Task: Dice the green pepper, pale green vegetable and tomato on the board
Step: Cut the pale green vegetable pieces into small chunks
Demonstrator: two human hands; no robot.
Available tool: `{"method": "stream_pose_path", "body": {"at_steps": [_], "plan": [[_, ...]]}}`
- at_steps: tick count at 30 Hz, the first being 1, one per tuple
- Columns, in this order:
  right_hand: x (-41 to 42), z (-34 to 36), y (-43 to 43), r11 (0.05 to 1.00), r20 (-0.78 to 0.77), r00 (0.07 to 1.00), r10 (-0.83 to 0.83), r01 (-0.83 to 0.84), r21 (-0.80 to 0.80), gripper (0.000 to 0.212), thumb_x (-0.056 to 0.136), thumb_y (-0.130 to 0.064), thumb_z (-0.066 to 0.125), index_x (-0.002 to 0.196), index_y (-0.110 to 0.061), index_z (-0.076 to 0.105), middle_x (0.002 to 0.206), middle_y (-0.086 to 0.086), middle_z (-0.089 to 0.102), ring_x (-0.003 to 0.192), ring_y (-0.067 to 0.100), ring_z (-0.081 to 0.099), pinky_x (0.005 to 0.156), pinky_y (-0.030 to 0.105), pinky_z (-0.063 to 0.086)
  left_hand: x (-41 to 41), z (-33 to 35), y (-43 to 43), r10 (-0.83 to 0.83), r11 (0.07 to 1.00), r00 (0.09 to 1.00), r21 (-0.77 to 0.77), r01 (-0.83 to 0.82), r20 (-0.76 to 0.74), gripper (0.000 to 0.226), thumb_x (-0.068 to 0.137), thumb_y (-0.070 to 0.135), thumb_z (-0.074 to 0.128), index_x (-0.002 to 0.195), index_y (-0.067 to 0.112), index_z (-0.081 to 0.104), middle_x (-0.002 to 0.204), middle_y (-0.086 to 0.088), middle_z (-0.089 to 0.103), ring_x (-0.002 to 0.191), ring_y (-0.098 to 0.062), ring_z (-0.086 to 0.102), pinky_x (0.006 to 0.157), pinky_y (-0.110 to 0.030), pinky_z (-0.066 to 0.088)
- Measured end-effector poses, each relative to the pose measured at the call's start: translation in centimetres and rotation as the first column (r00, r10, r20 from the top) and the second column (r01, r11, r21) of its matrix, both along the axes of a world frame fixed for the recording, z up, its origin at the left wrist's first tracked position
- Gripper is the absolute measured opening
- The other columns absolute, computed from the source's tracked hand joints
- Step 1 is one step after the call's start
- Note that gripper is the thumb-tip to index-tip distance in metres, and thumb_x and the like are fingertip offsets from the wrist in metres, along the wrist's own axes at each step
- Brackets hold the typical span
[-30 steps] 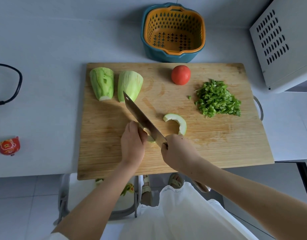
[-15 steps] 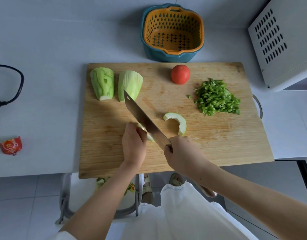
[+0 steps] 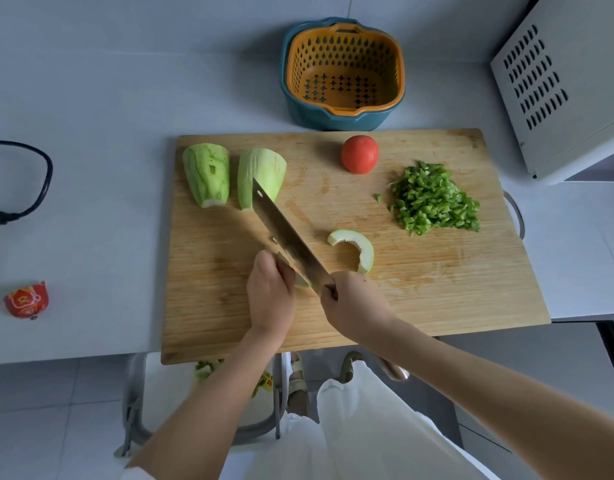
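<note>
Red packet (image 3: 26, 299) on the counter has some print, way too blurry to read. Right hand (image 3: 354, 306) is wrapped round the knife (image 3: 284, 233), handle totally buried in the fist. Left hand (image 3: 271, 296), fingers curled tight together, holds down a pale green piece (image 3: 302, 283) mid-board (image 3: 437, 289), mostly covered by the fingers and blade. The tomato (image 3: 359, 154) and diced pepper (image 3: 433, 202) sit further back.

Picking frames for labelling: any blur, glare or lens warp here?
Head view: soft even light, faint shadow left of the tomato; no harsh glare on the knife in the right hand; wide-angle bows the cutting board's edges; everything sharp, though the left hand half-hides the pale green piece.
</note>
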State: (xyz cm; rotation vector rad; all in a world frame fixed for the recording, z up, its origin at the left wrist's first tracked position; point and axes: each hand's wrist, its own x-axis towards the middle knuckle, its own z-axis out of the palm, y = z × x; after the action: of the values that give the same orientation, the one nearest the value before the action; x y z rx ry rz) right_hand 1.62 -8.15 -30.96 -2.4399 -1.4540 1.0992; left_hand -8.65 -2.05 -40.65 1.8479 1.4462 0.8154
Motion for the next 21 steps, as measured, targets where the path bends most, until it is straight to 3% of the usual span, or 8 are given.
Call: {"method": "stream_pose_path", "body": {"at_steps": [11,13,18,21], "plan": [[-0.5,2.1,-0.7,0.992,0.074,0.992,0.105,-0.100,-0.073,0.034,0.095,-0.016,0.037,0.061,-0.017,0.032,0.059,-0.001,0.039,0.048,0.013,0.035,0.042,0.023,0.025,0.1,-0.3,0.1,0.010,1.000,0.998,-0.008,-0.010,-0.060,0.018,0.092,0.003,0.046,0.078,0.013,0.038,0.071,-0.008,0.049,0.058,-0.021,0.048,0.051,-0.025,0.029],[-0.5,1.9,-0.4,0.992,0.067,0.993,0.100,-0.094,-0.087,0.034,0.095,-0.016,0.038,0.061,-0.017,0.032,0.061,-0.001,0.039,0.050,0.013,0.036,0.043,0.023,0.025,0.1,-0.1,0.1,0.010,1.000,0.998,-0.017,-0.011,-0.067,0.020,0.091,0.001,0.045,0.077,0.013,0.037,0.071,-0.005,0.047,0.059,-0.018,0.046,0.050,-0.019,0.026],[-1.0,-0.4,0.8,0.996,0.034,0.998,0.050,-0.048,-0.071,0.031,0.093,-0.013,0.039,0.062,-0.016,0.035,0.062,0.000,0.041,0.053,0.013,0.038,0.043,0.023,0.026,0.1,0.3,-0.1,0.033,0.994,0.999,-0.101,-0.032,0.016,0.033,0.093,0.003,0.042,0.070,0.023,0.029,0.063,0.003,0.047,0.055,-0.008,0.045,0.046,-0.014,0.031],[-1.0,-1.1,0.8,0.999,0.007,1.000,0.016,-0.016,-0.045,0.026,0.093,-0.014,0.040,0.067,-0.013,0.044,0.063,0.001,0.045,0.055,0.017,0.042,0.044,0.023,0.028,-0.6,0.0,0.1,-0.024,1.000,0.999,-0.009,0.024,0.047,0.024,0.094,0.003,0.045,0.076,0.014,0.035,0.063,0.001,0.048,0.052,-0.008,0.046,0.046,-0.013,0.032]]}}
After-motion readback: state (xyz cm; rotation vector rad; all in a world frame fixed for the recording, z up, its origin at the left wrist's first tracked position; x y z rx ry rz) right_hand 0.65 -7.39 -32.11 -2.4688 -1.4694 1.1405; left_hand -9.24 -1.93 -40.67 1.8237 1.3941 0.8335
